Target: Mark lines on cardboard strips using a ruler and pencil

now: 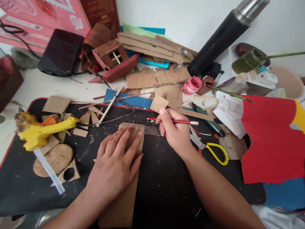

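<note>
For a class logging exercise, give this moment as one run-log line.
left hand: resting on cardboard strip | right hand: holding red pencil, cardboard square at thumb | nearby: glue gun, scissors

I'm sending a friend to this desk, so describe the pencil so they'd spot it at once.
Over the black mat, find the right hand. It holds the red pencil almost level across the picture, point to the left. Its slim red shaft and pale end set it apart from the yellow-handled scissors, below and to the right.
</note>
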Demonstrator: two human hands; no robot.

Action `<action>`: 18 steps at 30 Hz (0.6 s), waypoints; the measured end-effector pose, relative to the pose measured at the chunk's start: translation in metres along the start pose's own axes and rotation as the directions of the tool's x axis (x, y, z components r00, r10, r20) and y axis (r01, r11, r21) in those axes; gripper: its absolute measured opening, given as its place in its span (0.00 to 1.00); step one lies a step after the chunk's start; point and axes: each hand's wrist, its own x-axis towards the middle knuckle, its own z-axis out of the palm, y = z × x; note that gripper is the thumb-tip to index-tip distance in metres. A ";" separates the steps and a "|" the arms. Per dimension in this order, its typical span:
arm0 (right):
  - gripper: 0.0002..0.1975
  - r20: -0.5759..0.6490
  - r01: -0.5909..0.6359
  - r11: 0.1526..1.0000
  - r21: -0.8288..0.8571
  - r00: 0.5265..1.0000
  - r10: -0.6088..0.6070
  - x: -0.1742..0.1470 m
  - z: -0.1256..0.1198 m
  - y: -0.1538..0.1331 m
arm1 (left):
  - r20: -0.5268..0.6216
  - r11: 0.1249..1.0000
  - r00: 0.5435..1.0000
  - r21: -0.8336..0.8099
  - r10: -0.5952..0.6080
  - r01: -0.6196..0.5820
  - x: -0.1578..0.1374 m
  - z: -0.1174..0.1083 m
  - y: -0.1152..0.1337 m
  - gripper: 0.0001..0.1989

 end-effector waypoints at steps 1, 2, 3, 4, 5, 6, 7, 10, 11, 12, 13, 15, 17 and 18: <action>0.24 0.002 -0.001 1.000 -0.005 1.000 0.001 0.000 0.000 0.000 | 0.001 1.000 1.000 0.001 0.000 0.000 0.000 0.000 0.000 0.25; 0.24 0.006 -0.001 1.000 -0.006 1.000 0.001 0.000 0.000 0.000 | 0.003 1.000 1.000 0.003 0.001 -0.001 0.000 0.000 0.000 0.25; 0.24 0.010 0.001 1.000 -0.007 1.000 -0.001 -0.001 -0.001 0.000 | 0.004 1.000 1.000 0.003 0.002 -0.002 0.000 0.000 0.000 0.25; 0.24 0.012 0.005 1.000 -0.007 1.000 -0.005 -0.001 -0.001 0.001 | 0.004 1.000 1.000 0.003 0.003 -0.003 0.000 0.000 0.000 0.24; 0.24 0.015 0.010 1.000 -0.006 1.000 -0.010 -0.001 -0.001 0.001 | 0.004 1.000 1.000 0.003 0.003 -0.003 0.000 0.000 0.000 0.24; 0.23 0.015 0.014 1.000 -0.004 1.000 -0.014 -0.001 -0.001 0.001 | 0.003 1.000 1.000 0.002 0.004 -0.004 0.000 0.000 0.000 0.24; 0.23 0.015 0.017 1.000 -0.002 1.000 -0.017 -0.002 -0.001 0.001 | 0.002 1.000 1.000 0.001 0.005 -0.005 0.000 0.000 0.000 0.24; 0.23 0.012 0.017 1.000 0.000 1.000 -0.017 -0.003 -0.001 0.001 | 0.000 1.000 1.000 0.002 0.008 -0.008 0.000 0.000 0.000 0.24; 0.23 0.011 0.016 1.000 -0.003 1.000 -0.016 -0.003 -0.001 0.001 | 0.000 1.000 1.000 0.001 0.008 -0.008 0.000 0.000 0.000 0.24; 0.23 0.011 0.017 1.000 -0.006 1.000 -0.017 -0.004 -0.001 0.001 | 0.001 1.000 1.000 0.000 0.008 -0.008 0.000 0.000 0.000 0.24; 0.23 0.010 0.018 1.000 -0.009 1.000 -0.018 -0.004 -0.001 0.000 | 0.004 1.000 1.000 -0.001 0.007 -0.007 0.000 0.000 0.000 0.24; 0.23 0.007 0.019 1.000 -0.015 1.000 -0.019 -0.004 -0.001 0.000 | 0.007 1.000 1.000 -0.002 0.005 -0.005 0.000 0.000 0.000 0.25; 0.24 0.005 0.016 1.000 -0.023 1.000 -0.016 -0.004 -0.001 -0.001 | 0.009 1.000 1.000 -0.002 0.004 -0.004 0.000 0.000 0.000 0.25; 0.24 0.004 0.014 1.000 -0.027 1.000 -0.014 -0.004 -0.002 -0.001 | 0.008 1.000 1.000 -0.002 0.004 -0.004 0.000 0.000 0.000 0.25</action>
